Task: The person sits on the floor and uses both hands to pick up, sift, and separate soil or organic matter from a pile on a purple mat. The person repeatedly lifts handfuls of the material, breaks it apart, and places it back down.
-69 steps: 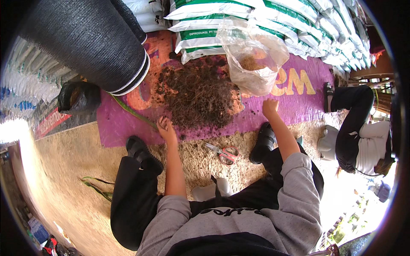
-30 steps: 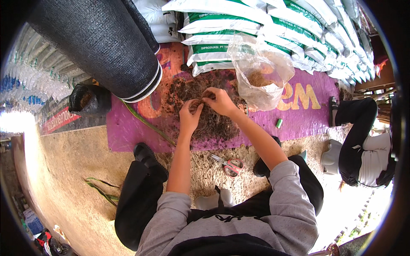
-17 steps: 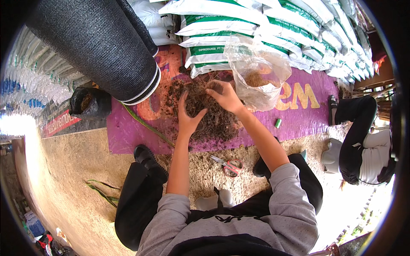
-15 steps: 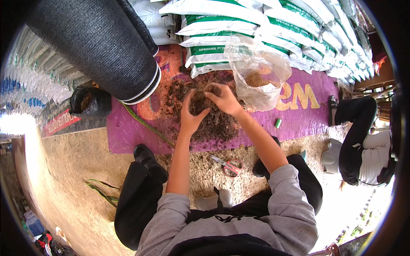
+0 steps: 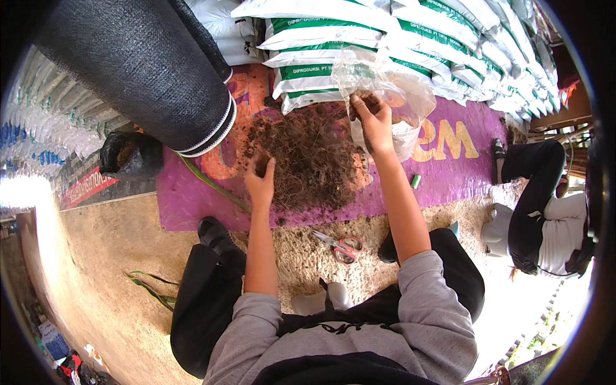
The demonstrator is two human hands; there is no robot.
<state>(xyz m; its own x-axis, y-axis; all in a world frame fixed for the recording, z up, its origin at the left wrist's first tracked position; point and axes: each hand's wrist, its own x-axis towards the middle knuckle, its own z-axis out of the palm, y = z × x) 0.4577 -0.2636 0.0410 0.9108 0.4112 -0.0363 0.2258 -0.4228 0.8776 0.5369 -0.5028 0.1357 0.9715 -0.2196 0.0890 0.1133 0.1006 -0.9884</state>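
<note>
A loose mat of brown roots and dark soil (image 5: pixel 314 157) lies spread on the purple banner (image 5: pixel 192 208) in front of me. My left hand (image 5: pixel 260 183) is at the left edge of this heap, fingers loosely curved and thumb apart, with nothing visible in it. At the left side of a clear plastic bag (image 5: pixel 417 102), my right hand (image 5: pixel 375 125) has its fingers and thumb closed together. Whatever is between those soil-stained fingertips is too small to make out. Part of the bag is hidden behind the right hand.
Scissors with red handles (image 5: pixel 346 250) lie on the floor near my feet. A black roll (image 5: pixel 141 77) looms at upper left, beside a black bag (image 5: pixel 131 154). White-and-green sacks (image 5: pixel 321 54) are stacked behind. A small green object (image 5: pixel 416 181) lies right; another person (image 5: pixel 539 199) sits beyond.
My hands have parted from over the roots. The right hand moved up and right to the plastic bag, and the left drew back to the heap's left edge.
</note>
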